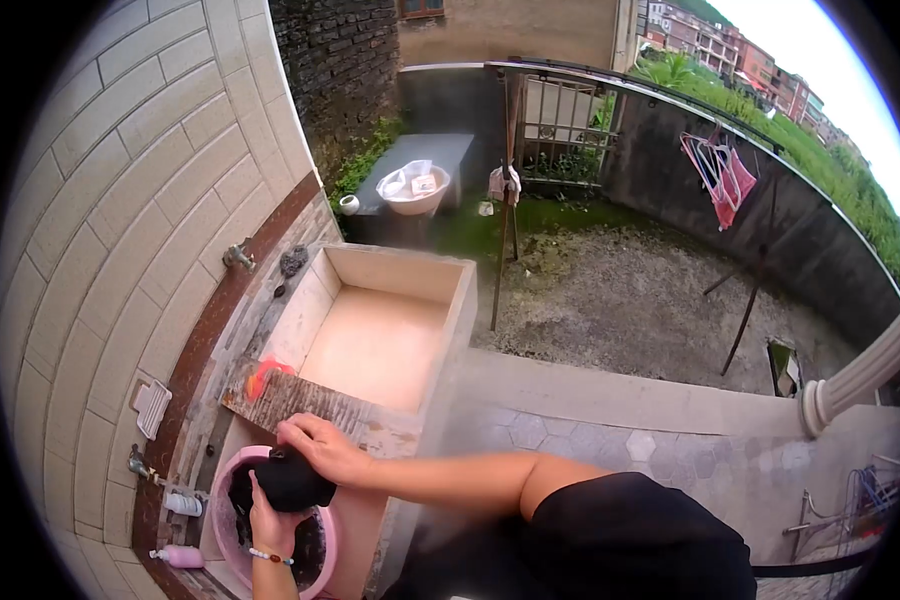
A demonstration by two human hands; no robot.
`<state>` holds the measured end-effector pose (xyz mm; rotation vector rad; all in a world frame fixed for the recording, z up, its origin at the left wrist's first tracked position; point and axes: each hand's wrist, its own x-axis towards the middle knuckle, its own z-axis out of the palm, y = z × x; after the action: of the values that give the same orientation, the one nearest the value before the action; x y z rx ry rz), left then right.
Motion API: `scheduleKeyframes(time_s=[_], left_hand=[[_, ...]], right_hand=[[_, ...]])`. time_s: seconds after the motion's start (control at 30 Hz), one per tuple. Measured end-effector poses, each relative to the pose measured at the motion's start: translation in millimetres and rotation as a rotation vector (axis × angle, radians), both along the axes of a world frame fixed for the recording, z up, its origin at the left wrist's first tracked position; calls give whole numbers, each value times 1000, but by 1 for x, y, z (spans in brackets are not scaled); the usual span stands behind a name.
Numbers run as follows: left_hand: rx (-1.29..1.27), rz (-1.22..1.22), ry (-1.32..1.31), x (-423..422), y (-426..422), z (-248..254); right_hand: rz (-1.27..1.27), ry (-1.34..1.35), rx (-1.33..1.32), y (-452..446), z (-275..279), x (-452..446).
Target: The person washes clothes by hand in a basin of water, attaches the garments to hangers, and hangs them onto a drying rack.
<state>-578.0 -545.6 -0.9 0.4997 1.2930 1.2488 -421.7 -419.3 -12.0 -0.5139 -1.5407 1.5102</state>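
A bunched black cloth is held between both hands above a pink basin. My left hand, with a beaded bracelet at the wrist, grips it from below. From above, my right hand closes over the upper part of the cloth. Dark contents, partly covered by the hands, lie inside the basin. Just beyond my right hand is a ridged washboard slab with an orange-red object at its left end.
A tiled sink basin lies beyond the slab. Along the wall are two taps, a soap dish, a white container and a pink bottle. Farther off stand a grey table and hangers.
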Motion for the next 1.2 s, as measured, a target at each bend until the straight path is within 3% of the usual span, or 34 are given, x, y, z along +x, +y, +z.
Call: scheduleKeyframes(time_s=[0.03, 0.07, 0.13, 0.2, 0.3, 0.43, 0.47, 0.53, 0.6, 0.7, 0.73, 0.93, 1.0, 1.07, 1.17, 1.2], left_hand=[[98, 79, 70, 29, 18, 14], [191, 6, 96, 37, 31, 18], [380, 30, 95, 89, 56, 46], [473, -32, 139, 121, 78, 54], [483, -133, 234, 165, 106, 53], [515, -179, 227, 228, 136, 59], [483, -220, 166, 242, 142, 63], [486, -305, 294, 276, 148, 75], [494, -414, 143, 307, 166, 63], [378, -727, -34, 360, 179, 55], [410, -760, 35, 384, 187, 44], [419, -1042, 69, 507, 220, 47], [462, -994, -50, 543, 239, 48], [430, -854, -108, 579, 255, 56], [574, -786, 193, 616, 285, 55], [583, -795, 250, 628, 293, 53]], right_hand=[[-78, -33, -101, 6, -8, 20], [-153, -62, -203, 7, -9, 44], [-66, -289, -437, 2, 18, 113], [-112, -358, -521, 0, 4, 155], [12, -270, -481, -4, -1, 212], [-388, -149, -477, -1, 3, 269], [-425, 44, -493, 3, 6, 291], [-686, 230, -328, 13, 24, 326], [-696, 425, -288, 21, 40, 368], [-761, 434, -229, 42, 44, 432], [-763, 457, -199, 49, 45, 451], [-904, 138, -50, 85, 53, 560], [-1079, -360, 206, 98, 54, 606], [-1169, -1004, 235, 96, 71, 644], [-1250, -1305, 321, 91, 76, 690], [-1197, -1052, 204, 91, 73, 706]])
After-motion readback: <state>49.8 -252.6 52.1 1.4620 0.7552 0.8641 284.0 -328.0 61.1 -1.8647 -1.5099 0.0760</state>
